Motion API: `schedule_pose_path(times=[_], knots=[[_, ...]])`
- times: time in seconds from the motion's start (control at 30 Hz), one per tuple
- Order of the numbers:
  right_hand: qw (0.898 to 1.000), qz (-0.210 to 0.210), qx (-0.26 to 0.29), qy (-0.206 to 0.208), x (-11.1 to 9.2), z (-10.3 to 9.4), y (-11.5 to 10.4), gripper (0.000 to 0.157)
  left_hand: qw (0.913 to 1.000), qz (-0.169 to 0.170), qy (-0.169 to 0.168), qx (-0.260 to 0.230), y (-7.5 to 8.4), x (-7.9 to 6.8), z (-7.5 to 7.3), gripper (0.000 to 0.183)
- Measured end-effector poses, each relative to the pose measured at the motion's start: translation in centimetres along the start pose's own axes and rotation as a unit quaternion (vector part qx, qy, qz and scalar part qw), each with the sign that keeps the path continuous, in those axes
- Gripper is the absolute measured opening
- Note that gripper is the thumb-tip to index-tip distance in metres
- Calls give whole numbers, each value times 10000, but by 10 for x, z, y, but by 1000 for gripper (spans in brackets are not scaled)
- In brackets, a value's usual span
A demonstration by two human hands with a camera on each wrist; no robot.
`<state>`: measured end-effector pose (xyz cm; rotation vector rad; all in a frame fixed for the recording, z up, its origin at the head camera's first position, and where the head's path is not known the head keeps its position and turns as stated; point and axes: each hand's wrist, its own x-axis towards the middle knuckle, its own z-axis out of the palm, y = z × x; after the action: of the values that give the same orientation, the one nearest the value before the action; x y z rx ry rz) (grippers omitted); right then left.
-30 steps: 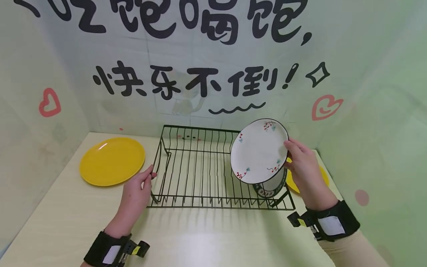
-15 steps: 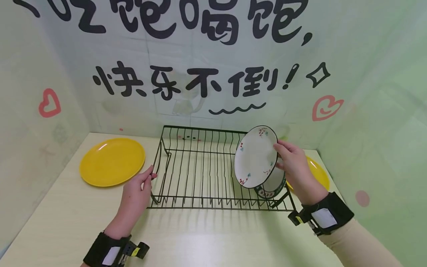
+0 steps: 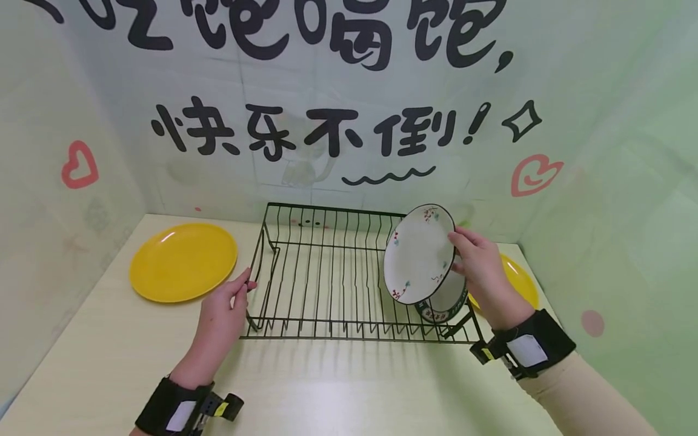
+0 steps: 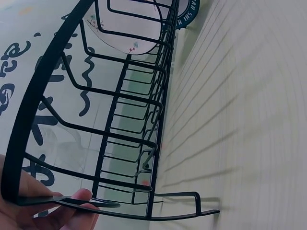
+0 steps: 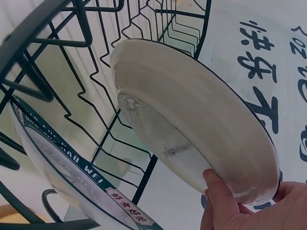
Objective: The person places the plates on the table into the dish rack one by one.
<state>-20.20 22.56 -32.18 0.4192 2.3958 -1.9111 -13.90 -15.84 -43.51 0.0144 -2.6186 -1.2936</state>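
My right hand (image 3: 480, 266) pinches the right rim of a white plate (image 3: 417, 254) with a dark edge and small red and blue flower sprigs. The plate tilts over the right part of a black wire dish rack (image 3: 327, 321); its pale underside shows in the right wrist view. Behind it, a plate with a dark green lettered rim (image 3: 442, 315) stands in the rack, partly hidden. My left hand (image 3: 223, 306) grips the rack's left end frame. In the left wrist view, fingers (image 4: 79, 211) curl round the wire at the rack's corner (image 4: 29, 199).
A yellow plate (image 3: 182, 263) lies on the pale table (image 3: 338, 393) left of the rack. Another yellow plate (image 3: 520, 284) lies at the right, partly covered by my right hand. A printed fabric backdrop (image 3: 327, 79) closes in the back and sides.
The right hand has shifted slightly left and turned the flowered plate more edge-on, lowering it a little toward the rack. The left hand keeps its place on the rack's end.
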Motion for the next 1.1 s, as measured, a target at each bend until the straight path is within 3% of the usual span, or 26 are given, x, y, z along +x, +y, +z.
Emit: schedule_pose_path(times=[0.43, 0.7, 1.1], knots=[[9993, -7, -328, 162, 3, -3, -2, 55, 10000, 2, -17, -32, -1, 1, -2, 41], [9991, -67, -406, -118, 5, -2, 1, 55, 10000, -38, 33, -37, -2, 1, -1, 41], [9984, 195, -428, -302, 6, 9, 7, 52, 9997, -234, 8, -65, 3, 0, -1, 41]])
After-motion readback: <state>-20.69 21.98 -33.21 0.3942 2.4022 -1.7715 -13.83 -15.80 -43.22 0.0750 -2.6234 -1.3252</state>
